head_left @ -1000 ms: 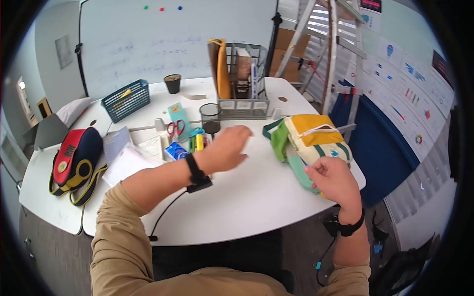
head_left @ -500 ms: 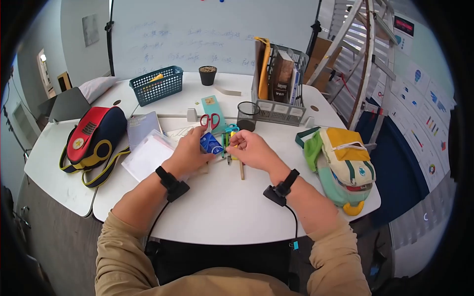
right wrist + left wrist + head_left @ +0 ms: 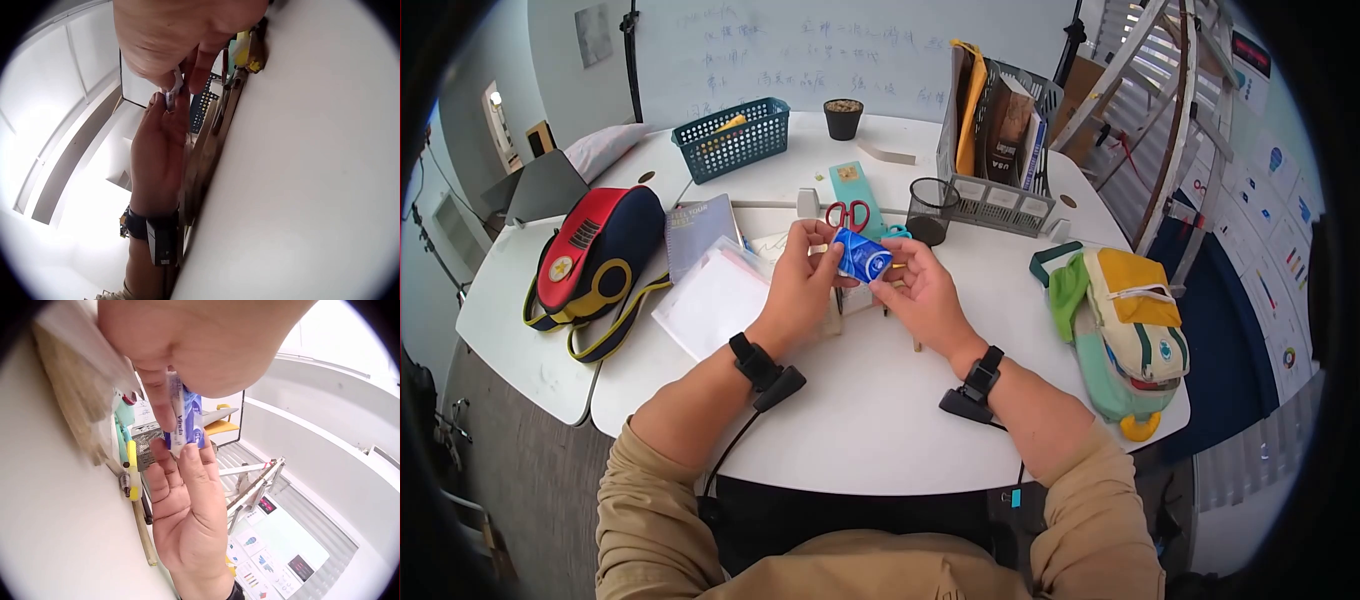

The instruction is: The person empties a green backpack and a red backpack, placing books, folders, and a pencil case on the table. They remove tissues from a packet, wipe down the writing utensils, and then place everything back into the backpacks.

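Note:
Both hands hold a blue-and-white Vinda tissue pack (image 3: 863, 258) above the table, one at each end. My left hand (image 3: 796, 283) pinches its left end between thumb and fingers. At the other end, my right hand (image 3: 927, 302) has its thumb on the near face and its fingers behind, as the left wrist view also shows on the pack (image 3: 187, 419). Just beyond the pack lie red-handled scissors (image 3: 847, 216) and blue-handled scissors (image 3: 897, 231). A yellow highlighter (image 3: 132, 470) and other pens lie below the hands, mostly hidden in the head view.
A red-and-navy bag (image 3: 605, 250) and papers (image 3: 712, 300) lie on the left. The cream-and-green backpack (image 3: 1130, 330) is at the right edge. Behind stand a mesh pen cup (image 3: 932, 208), a grey file rack (image 3: 1000, 207), a teal basket (image 3: 735, 145) and a potted plant (image 3: 843, 120).
The right hand has come from the backpack to the middle, and the left hand has drawn back leftward. The tissue pack has been picked up off the table and is now in both hands.

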